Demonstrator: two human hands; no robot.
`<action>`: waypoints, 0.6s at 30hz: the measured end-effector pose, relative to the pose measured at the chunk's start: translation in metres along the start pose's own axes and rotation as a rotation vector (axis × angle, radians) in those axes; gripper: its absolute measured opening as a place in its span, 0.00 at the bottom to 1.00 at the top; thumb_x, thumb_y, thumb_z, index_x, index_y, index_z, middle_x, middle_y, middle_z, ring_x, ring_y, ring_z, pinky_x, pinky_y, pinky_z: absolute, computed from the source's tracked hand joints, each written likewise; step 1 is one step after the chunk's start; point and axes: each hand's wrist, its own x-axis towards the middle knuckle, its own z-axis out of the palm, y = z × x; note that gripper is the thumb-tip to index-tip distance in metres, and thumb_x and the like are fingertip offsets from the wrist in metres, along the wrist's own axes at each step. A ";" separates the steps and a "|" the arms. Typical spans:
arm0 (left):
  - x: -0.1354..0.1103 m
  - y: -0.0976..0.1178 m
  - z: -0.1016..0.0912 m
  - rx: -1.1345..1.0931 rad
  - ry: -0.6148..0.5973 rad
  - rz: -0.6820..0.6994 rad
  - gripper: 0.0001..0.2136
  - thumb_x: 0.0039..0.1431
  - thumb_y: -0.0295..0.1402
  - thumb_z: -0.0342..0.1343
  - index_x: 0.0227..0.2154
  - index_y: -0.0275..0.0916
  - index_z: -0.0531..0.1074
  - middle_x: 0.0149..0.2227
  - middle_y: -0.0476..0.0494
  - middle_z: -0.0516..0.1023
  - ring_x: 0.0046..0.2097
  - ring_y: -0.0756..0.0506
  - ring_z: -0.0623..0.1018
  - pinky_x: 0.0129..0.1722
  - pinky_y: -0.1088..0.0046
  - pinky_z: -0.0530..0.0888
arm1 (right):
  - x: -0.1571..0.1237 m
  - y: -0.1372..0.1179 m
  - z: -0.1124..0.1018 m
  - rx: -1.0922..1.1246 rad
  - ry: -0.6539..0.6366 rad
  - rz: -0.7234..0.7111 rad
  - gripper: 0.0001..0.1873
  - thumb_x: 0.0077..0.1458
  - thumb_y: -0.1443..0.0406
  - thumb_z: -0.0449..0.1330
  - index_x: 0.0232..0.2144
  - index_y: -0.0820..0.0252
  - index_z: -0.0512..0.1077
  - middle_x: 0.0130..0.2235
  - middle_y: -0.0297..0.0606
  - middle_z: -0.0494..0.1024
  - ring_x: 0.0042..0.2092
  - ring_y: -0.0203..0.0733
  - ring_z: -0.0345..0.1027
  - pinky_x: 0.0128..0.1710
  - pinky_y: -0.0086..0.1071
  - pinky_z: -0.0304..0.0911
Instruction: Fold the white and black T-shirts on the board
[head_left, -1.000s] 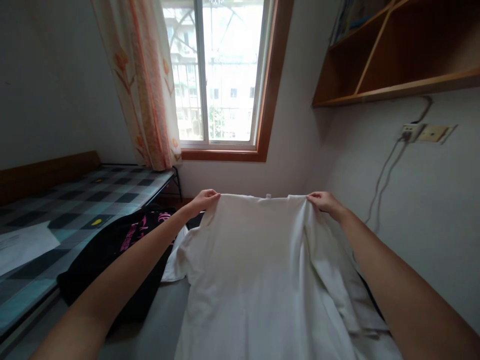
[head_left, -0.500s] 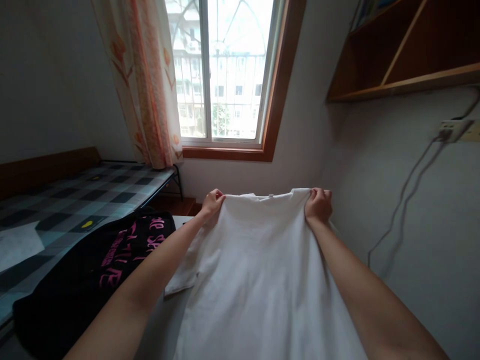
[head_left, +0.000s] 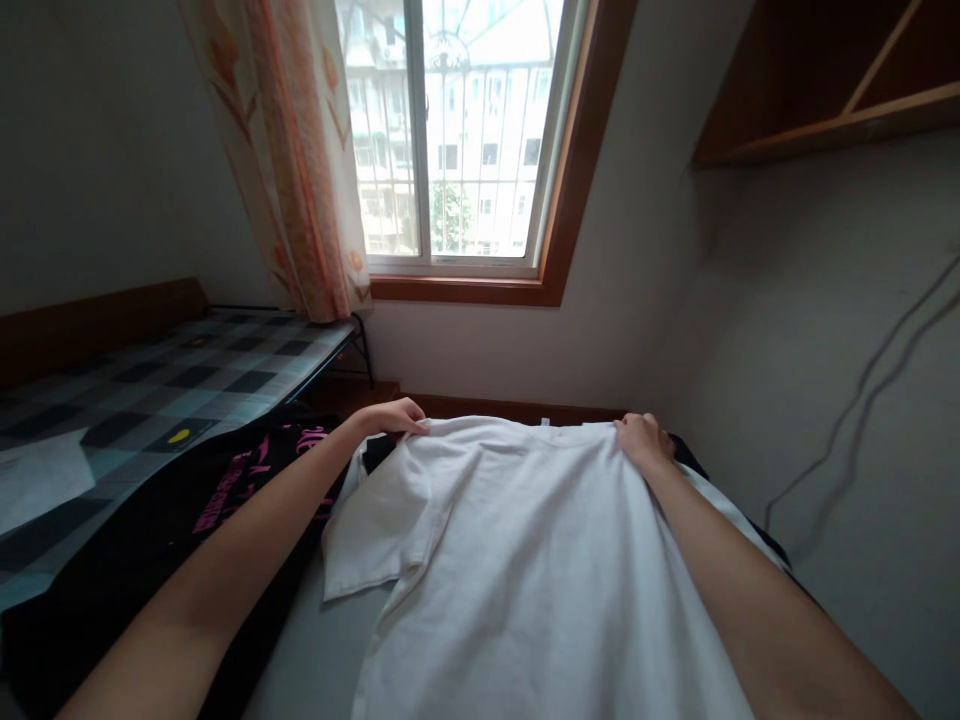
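I read laydown step: left hand point(head_left: 390, 415) and right hand point(head_left: 643, 440) pinch white T-shirt point(head_left: 540, 560) shoulders, far edge. Left-side sleeve point(head_left: 371, 545) rumpled, needs smoothing.

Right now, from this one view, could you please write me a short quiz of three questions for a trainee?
1. True or false: the left hand and the right hand are both at the collar end of the white T-shirt.
2. What lies beside the white T-shirt on the left hand's side? A) black garment with pink lettering B) red towel C) blue bag
3. Fill the gap: the curtain hangs on the ___ side of the window.
Key: 1 true; 2 A; 3 left.
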 end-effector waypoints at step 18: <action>-0.012 -0.011 -0.021 0.017 -0.087 -0.159 0.26 0.30 0.51 0.70 0.29 0.35 0.79 0.25 0.47 0.75 0.27 0.50 0.70 0.25 0.77 0.64 | 0.036 0.042 -0.023 -0.059 -0.272 -0.123 0.14 0.50 0.57 0.62 0.34 0.61 0.76 0.38 0.46 0.78 0.42 0.49 0.72 0.40 0.36 0.65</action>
